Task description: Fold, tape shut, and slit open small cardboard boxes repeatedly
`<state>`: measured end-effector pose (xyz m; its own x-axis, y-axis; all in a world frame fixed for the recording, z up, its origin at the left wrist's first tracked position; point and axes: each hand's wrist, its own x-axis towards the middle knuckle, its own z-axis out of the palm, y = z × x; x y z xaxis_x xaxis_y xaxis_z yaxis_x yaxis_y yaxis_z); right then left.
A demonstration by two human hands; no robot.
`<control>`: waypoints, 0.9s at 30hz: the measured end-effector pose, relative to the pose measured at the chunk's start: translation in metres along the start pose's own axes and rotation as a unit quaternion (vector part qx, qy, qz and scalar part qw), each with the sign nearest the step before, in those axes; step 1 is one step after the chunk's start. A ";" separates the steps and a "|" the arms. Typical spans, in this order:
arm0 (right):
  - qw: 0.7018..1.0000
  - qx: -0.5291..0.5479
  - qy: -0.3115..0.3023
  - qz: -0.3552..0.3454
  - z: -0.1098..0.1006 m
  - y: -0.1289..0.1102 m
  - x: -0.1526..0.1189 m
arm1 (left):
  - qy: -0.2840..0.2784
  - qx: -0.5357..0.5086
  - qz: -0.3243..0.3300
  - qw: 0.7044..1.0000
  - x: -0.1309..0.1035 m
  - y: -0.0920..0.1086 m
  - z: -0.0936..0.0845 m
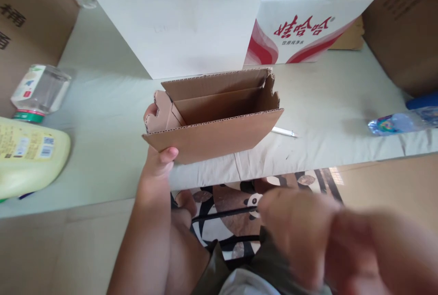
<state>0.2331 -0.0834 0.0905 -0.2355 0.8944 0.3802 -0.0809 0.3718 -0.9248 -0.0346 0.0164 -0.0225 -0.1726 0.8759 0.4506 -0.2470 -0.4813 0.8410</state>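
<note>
A small brown cardboard box [219,137] stands at the front of the cloth-covered surface, its top open and its inside showing. My left hand [163,158] grips its left end, thumb on the near wall and the other fingers mostly hidden behind the end flap. Close to the camera, to the lower right, my right hand [301,226] is apart from the box. Motion smears its fingers, which look bent; whether anything is in them cannot be made out. A thin white stick-like item [284,131] pokes out beside the box's right end.
Behind the box stand a large white carton [191,26] and a white carton with red print [304,30]. A clear bottle [44,90] and a pale yellow jug [30,158] lie at left. A plastic bottle [400,122] lies at right. Below is a patterned mat [222,199].
</note>
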 end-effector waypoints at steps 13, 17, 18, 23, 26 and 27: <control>0.966 -0.148 0.209 -0.036 -0.044 0.082 0.050 | -0.058 0.020 0.030 0.998 0.012 0.017 0.008; 0.975 -0.205 0.076 -0.043 -0.043 0.084 0.048 | -0.047 0.047 0.019 0.998 0.009 0.016 0.003; 0.973 -0.214 0.066 -0.046 -0.042 0.084 0.048 | -0.044 0.049 0.020 0.998 0.009 0.016 0.003; 0.962 -0.262 0.058 -0.049 -0.039 0.085 0.050 | -0.029 0.054 0.029 0.998 0.008 0.010 0.001; 0.953 -0.293 0.053 -0.056 -0.039 0.090 0.050 | -0.018 0.086 0.059 0.994 0.008 0.006 0.000; 0.951 -0.299 0.048 -0.056 -0.040 0.092 0.050 | -0.024 0.107 0.070 0.992 0.008 0.006 -0.001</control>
<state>0.2523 0.0057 0.0249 -0.1653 0.8487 0.5024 0.4714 0.5154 -0.7156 -0.0381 0.0207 -0.0144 -0.1445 0.8037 0.5772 -0.0151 -0.5850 0.8109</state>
